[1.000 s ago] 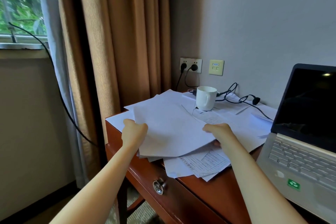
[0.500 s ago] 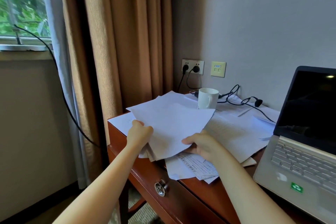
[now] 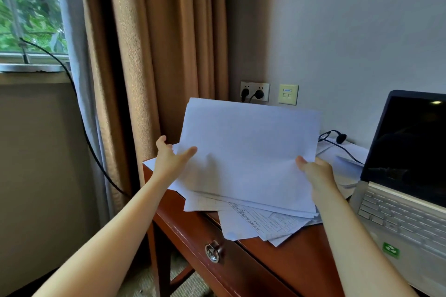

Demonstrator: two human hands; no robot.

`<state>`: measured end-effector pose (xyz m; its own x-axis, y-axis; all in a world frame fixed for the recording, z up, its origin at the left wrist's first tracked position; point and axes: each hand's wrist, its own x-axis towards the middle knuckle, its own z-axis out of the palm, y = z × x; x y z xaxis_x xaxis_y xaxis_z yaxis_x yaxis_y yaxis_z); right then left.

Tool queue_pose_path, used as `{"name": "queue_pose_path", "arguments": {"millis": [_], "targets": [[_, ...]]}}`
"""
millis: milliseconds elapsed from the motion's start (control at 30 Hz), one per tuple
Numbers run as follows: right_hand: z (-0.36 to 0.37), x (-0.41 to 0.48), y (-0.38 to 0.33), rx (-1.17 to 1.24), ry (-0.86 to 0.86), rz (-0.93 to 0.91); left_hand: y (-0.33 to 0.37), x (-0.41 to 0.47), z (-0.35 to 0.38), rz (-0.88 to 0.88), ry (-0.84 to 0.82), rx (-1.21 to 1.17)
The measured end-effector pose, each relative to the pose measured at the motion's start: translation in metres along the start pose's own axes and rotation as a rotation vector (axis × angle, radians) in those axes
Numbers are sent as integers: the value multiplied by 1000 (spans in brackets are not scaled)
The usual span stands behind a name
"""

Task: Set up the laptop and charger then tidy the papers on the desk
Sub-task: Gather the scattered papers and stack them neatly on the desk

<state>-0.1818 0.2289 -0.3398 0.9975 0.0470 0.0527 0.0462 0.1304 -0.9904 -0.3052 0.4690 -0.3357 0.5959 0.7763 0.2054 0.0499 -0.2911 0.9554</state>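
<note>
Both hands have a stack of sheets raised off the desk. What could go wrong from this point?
The loose printed sheets lying under the raised stack overhang the desk edge and may slide off. The left hand and right hand pinch only the stack's side edges, so inner sheets could slip out. Swinging it right could snag the black cable.

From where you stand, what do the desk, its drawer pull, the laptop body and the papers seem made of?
Desk: wood, likely, under glossy reddish-brown varnish; highlights run along its edge.
Drawer pull: polished silvery metal, by its mirror-like glints.
Laptop body: matte silver, metal or plastic, cannot tell.
Papers: thin matte white paper; the lifted sheet creases.
</note>
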Motion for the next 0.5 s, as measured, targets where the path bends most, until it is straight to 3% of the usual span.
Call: {"name": "queue_pose_path", "arguments": {"millis": [100, 333, 500], "targets": [[-4, -2, -5, 53, -1, -65, 2, 4, 0, -10, -48, -54], [-4, -11, -29, 171, -23, -356, 15, 5, -2, 168, -73, -241], [-6, -14, -25, 160, -117, -365, 12, 3, 1, 187, -43, -287]]}}
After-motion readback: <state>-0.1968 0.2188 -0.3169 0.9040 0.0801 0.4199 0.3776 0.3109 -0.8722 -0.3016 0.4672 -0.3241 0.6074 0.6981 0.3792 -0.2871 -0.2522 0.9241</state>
